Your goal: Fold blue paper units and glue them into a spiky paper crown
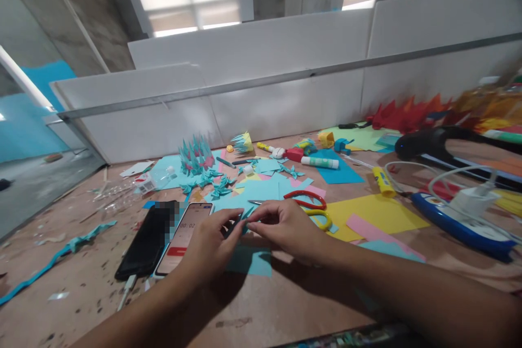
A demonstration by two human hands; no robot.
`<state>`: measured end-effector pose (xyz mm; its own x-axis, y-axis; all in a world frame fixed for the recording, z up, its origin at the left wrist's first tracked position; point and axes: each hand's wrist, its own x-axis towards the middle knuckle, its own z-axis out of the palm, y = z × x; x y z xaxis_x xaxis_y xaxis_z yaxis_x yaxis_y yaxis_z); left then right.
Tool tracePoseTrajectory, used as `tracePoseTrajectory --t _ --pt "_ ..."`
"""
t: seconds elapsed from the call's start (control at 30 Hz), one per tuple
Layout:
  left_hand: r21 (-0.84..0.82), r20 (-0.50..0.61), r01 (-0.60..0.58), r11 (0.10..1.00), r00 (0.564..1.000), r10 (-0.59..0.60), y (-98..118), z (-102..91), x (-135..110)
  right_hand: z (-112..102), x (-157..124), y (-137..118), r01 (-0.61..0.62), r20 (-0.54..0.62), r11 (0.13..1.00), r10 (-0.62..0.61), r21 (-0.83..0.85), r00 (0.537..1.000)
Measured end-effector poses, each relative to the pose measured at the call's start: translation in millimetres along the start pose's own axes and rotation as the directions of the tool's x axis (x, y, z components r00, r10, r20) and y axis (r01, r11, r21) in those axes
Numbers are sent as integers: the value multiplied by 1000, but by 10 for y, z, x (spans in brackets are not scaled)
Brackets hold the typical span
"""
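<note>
In the middle of the head view my two hands meet over the table. My left hand [212, 239] pinches a small folded piece of teal paper [246, 214], its pointed end showing above the fingers. My right hand [287, 231] is also closed, thumb and fingertips pressed on the same piece from the other side. Scissors with red and yellow handles [308, 196] lie just behind my right hand. Light-blue paper sheets [261, 189] spread behind and below the hands. Beside my left hand rests a phone [175, 253] with a timer on its screen.
A black phone [147, 244] on a cable lies further left. Teal folded-paper models [194, 155] and small folded stars [220, 186] sit behind. Glue sticks [320, 162], yellow paper [379, 212], a blue power strip [457, 228] and red folded paper [408, 114] are on the right.
</note>
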<state>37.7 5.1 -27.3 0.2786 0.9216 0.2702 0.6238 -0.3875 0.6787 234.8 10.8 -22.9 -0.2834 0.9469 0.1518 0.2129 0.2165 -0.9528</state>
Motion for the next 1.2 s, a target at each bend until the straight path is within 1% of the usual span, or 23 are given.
tracePoseTrajectory --t 0.13,0.2,0.3,0.4,0.47,0.53,0.7,0.8,0.9,0.97,1.03,1.1,1.2 --pt "-7 2 30 1000 1000 -30 22 2 17 11 0 12 37 -60 997 -40 -62 997" --pt "-26 19 36 999 999 -35 30 14 29 21 0 10 45 -92 998 -48 -40 995" --pt "-66 69 46 997 997 -42 11 49 39 28 0 10 58 -102 998 -60 -24 993" --pt "-130 99 58 990 994 -45 -15 97 22 16 -3 8 113 -102 987 -126 -118 987" --pt "-171 99 63 983 994 -46 -14 120 -1 7 -6 2 163 -108 967 -187 -195 976" --pt "-188 91 65 980 995 -49 4 130 -21 5 -8 -7 183 -116 952 -216 -245 969" --pt "-177 63 50 983 997 -40 68 104 -32 30 -4 -27 176 -114 953 -209 -247 971" --pt "-174 48 44 984 998 -36 96 92 -33 37 -2 -30 209 -123 942 -247 -262 961" --pt "-136 37 42 990 999 -37 102 104 -36 35 -6 -27 255 -99 928 -290 -271 952" --pt "-83 40 47 995 998 -44 93 117 -36 36 -10 -30 266 -71 926 -294 -270 953" --pt "-24 30 50 998 998 -50 82 125 -31 42 -16 -40 256 -62 930 -281 -264 958" --pt "32 17 47 998 999 -48 81 121 -23 46 -22 -55 223 -82 945 -248 -238 965" --pt "100 50 46 994 997 -51 110 96 -19 31 -29 -71 206 -101 960 -228 -188 968"
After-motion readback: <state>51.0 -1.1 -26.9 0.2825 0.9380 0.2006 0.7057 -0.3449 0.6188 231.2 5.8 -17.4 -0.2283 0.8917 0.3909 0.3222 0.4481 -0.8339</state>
